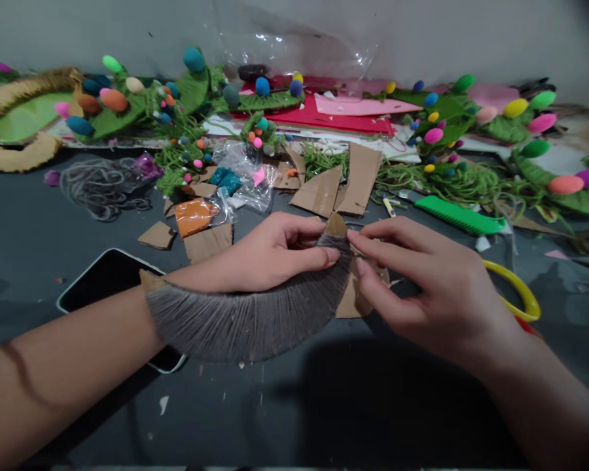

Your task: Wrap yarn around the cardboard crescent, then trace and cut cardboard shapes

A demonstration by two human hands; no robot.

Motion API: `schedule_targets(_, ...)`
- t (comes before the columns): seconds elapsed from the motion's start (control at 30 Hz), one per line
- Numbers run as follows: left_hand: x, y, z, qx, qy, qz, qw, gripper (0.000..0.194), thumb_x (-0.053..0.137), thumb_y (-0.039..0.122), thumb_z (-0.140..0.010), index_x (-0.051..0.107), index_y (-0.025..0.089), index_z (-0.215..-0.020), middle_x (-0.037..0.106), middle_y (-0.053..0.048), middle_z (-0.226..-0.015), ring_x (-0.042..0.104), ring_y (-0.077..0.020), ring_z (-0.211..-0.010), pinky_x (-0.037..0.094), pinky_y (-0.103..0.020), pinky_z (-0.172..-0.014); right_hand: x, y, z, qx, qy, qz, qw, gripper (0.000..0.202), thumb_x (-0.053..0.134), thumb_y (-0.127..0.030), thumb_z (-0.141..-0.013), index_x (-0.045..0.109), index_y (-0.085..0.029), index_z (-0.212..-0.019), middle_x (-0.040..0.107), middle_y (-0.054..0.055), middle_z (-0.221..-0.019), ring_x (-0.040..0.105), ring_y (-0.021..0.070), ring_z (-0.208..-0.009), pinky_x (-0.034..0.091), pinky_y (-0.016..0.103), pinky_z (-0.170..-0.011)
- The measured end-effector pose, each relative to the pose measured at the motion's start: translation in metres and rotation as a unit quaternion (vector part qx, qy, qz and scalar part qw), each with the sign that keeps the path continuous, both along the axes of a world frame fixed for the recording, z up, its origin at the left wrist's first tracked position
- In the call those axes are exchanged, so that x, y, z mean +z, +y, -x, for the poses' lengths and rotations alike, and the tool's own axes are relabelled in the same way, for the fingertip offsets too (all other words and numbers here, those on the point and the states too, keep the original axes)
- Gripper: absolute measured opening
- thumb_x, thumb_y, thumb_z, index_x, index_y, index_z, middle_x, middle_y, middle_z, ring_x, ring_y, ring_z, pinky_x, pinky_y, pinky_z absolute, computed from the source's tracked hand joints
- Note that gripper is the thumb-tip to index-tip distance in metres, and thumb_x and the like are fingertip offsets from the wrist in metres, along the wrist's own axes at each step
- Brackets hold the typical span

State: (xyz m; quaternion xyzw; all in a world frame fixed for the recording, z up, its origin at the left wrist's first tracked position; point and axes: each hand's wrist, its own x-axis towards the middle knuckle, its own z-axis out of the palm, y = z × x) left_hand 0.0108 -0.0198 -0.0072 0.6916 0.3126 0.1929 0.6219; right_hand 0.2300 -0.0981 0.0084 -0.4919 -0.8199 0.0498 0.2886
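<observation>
A cardboard crescent wrapped in grey yarn [255, 324] lies across my left forearm, its bare brown tips showing at both ends. My left hand [279, 252] is closed on it near the upper right tip, thumb on the front and fingers behind. At that same end, my right hand [432, 281] has its index fingertip against the wrapped edge and its thumb just below. The fingers are drawn together, but whatever is pinched between them is too small to make out. Under the right fingers lies a piece of cardboard [356, 301].
A phone [103, 278] lies under my left forearm. Yellow-handled scissors [520, 288] and a green cutter [459, 214] are at the right. Cardboard scraps [319, 190], tangled grey yarn [101, 186] and an orange clay packet [195, 216] lie beyond. Green leaves with coloured balls [120, 111] line the back.
</observation>
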Motion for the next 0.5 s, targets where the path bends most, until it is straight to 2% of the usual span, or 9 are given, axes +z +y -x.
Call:
schedule_targets(0.17, 0.0016, -0.0008, -0.0005, -0.005, -0.002, 0.022, 1.000, 0.025, 0.068, 0.037, -0.095, 0.065, 0.015, -0.085, 0.068, -0.002, -0.089, 0.059, -0.0124, -0.077, 0.047, -0.024, -0.069, -0.0023, -0.0014, 0.0025, -0.005, -0.001, 0.002, 1.000, 0.025, 0.064, -0.017, -0.090, 0.073, -0.022, -0.113, 0.074, 0.007, -0.110, 0.072, 0.0225, -0.087, 0.058, 0.036, -0.075)
schedule_targets(0.33, 0.0012, -0.0008, -0.0003, -0.004, 0.001, 0.012, 1.000, 0.025, 0.068, 0.036, -0.095, 0.066, 0.013, -0.086, 0.065, -0.001, -0.084, 0.055, -0.0111, -0.073, 0.044, -0.023, -0.066, -0.0016, -0.0003, 0.0021, -0.003, 0.011, -0.002, 1.000, 0.020, 0.066, -0.016, -0.090, 0.074, -0.021, -0.107, 0.074, 0.006, -0.105, 0.072, 0.0211, -0.085, 0.057, 0.035, -0.073)
schedule_targets(0.5, -0.0001, 0.0005, 0.0008, -0.007, -0.003, -0.003, 1.000, 0.027, 0.069, 0.040, -0.095, 0.070, 0.014, -0.091, 0.066, -0.002, -0.088, 0.058, -0.0133, -0.079, 0.046, -0.024, -0.069, -0.0001, 0.0016, 0.0016, -0.013, 0.044, 0.016, 0.999, 0.026, 0.066, -0.016, -0.091, 0.076, -0.020, -0.114, 0.074, 0.007, -0.106, 0.070, 0.0195, -0.088, 0.056, 0.033, -0.074)
